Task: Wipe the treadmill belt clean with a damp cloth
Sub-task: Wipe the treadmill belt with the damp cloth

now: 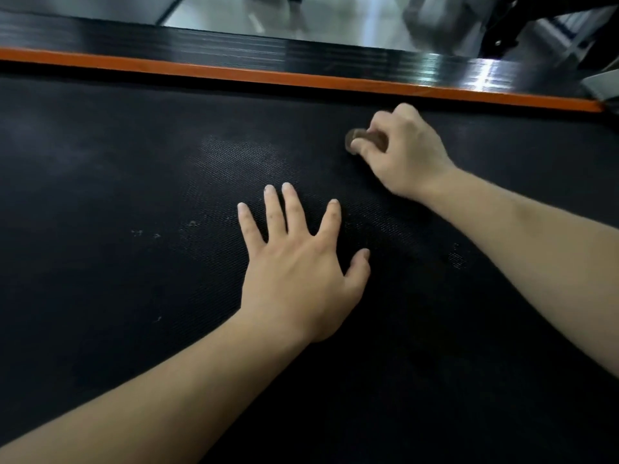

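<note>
The black textured treadmill belt (140,182) fills most of the view, with pale dusty patches and small white specks near its middle. My left hand (298,266) lies flat on the belt, fingers spread and straight. Farther away and to the right, my right hand (402,152) is curled, pinching a small brownish wad, seemingly the cloth (360,137), down against the belt near the far edge. Most of the wad is hidden under my fingers.
An orange strip (234,73) runs along the belt's far edge, with a glossy black ribbed side rail (201,45) behind it. Beyond lies a shiny grey floor (301,18). A dark machine frame (522,25) stands at the top right.
</note>
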`<state>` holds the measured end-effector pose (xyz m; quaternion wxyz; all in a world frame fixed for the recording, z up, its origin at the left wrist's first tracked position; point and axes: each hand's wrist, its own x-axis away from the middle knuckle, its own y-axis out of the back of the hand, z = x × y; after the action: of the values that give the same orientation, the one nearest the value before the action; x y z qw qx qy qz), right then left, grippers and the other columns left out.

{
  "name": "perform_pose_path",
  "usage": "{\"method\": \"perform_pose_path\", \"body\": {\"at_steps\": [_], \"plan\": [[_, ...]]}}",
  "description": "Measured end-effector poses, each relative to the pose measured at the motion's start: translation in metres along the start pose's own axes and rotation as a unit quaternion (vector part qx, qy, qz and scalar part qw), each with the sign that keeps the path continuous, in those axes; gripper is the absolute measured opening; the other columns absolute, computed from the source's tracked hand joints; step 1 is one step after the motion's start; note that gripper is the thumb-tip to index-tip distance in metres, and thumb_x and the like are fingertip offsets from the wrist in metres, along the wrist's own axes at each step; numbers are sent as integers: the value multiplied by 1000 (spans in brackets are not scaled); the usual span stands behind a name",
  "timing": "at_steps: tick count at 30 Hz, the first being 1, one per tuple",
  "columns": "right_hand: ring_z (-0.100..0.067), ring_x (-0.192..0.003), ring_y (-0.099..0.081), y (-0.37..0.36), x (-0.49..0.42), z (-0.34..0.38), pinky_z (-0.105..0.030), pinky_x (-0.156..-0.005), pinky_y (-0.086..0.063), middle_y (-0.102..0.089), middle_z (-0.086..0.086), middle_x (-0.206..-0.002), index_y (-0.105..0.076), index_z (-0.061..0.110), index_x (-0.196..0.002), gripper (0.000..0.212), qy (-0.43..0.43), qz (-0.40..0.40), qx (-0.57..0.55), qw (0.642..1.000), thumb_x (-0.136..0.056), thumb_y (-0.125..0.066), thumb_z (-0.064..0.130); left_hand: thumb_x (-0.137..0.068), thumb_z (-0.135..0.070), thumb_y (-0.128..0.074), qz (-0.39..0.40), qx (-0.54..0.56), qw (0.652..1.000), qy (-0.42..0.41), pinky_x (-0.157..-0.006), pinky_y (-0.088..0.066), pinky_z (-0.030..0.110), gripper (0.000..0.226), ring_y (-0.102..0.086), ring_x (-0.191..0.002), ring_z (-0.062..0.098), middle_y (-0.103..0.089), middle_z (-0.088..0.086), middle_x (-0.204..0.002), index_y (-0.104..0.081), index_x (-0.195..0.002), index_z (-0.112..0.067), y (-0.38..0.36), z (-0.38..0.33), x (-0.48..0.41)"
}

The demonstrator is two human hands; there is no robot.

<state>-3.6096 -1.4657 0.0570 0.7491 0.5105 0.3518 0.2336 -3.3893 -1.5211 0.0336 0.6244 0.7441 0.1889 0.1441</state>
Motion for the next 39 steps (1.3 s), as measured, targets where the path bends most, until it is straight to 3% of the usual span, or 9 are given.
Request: {"method": "perform_pose_path", "body": {"at_steps": [3, 7, 13, 18, 24, 26, 30, 36, 39], "plan": [[-26, -87, -54, 12, 4, -27, -36, -75, -44, -50, -10, -101, -61, 16, -98, 32, 32, 3, 47, 998, -93, -60, 48, -91, -73, -17, -1, 4, 1000, 2, -118, 11, 65, 80, 16, -153, 40, 6, 26, -166, -8, -160, -33, 0, 1, 0], [-41, -110, -54, 22, -15, -52, -46, -92, -45, -51, -19, -122, -62, 16, -113, 38, -157, -60, 70, 983, -94, -57, 49, -92, -73, -17, 4, 5, 1000, 3, -119, 11, 65, 79, 17, -153, 38, 7, 25, -166, -7, -159, -34, 1, 1, 1], [-24, -84, -52, 25, 59, -16, -35, -73, -41, -48, -6, -94, -59, 16, -94, 20, 87, 39, -14, 995, -95, -62, 35, -89, -74, -17, 7, 1, 1000, 11, -119, 9, 64, 80, 14, -154, 37, 4, 24, -166, -9, -159, -35, 1, 1, 0], [-37, -97, -56, 37, 62, -52, -41, -82, -45, -50, -10, -102, -62, 17, -106, 27, -84, -43, 32, 995, -94, -61, 41, -89, -75, -18, 6, 11, 1000, 12, -120, 10, 62, 80, 14, -154, 36, 3, 23, -167, -12, -159, -35, 1, 0, 0], [-20, -79, -52, 42, 160, 11, -33, -70, -44, -50, -3, -92, -66, 15, -93, 45, 106, 30, -55, 992, -95, -46, 55, -98, -60, -25, 11, 24, 1000, 16, -120, 10, 62, 66, 14, -154, 35, 3, 22, -167, -14, -159, -36, 2, 0, 1], [-23, -83, -55, 47, 149, -5, -38, -74, -49, -52, -5, -97, -68, 16, -95, 43, 93, 4, -40, 995, -94, -50, 54, -100, -56, -26, 10, 32, 999, 19, -120, 10, 62, 63, 13, -154, 34, 2, 21, -167, -16, -159, -36, 3, -1, 1], [-26, -90, -54, 42, 127, -16, -39, -80, -49, -47, -5, -101, -65, 18, -100, 32, -66, -57, -24, 996, -92, -62, 48, -101, -54, -27, 9, 42, 999, 21, -121, 10, 60, 60, 11, -155, 34, 0, 20, -168, -19, -158, -37, 3, 0, 1], [-21, -88, -55, 56, 218, 51, -35, -80, -49, -55, -5, -104, -69, 17, -102, 32, 163, 98, -128, 973, -89, -63, 46, -102, -44, -35, 1, 87, 996, 28, -122, 11, 57, 53, 8, -156, 29, -5, 15, -169, -30, -154, -39, 7, 3, -1], [-22, -91, -57, 60, 189, 20, -40, -82, -52, -55, -4, -104, -69, 21, -103, 33, 123, 50, -85, 987, -88, -62, 50, -101, -32, -42, -7, 137, 990, 22, -123, 12, 52, 49, 4, -156, 23, -12, 7, -169, -41, -149, -40, 10, 7, 0]]}}
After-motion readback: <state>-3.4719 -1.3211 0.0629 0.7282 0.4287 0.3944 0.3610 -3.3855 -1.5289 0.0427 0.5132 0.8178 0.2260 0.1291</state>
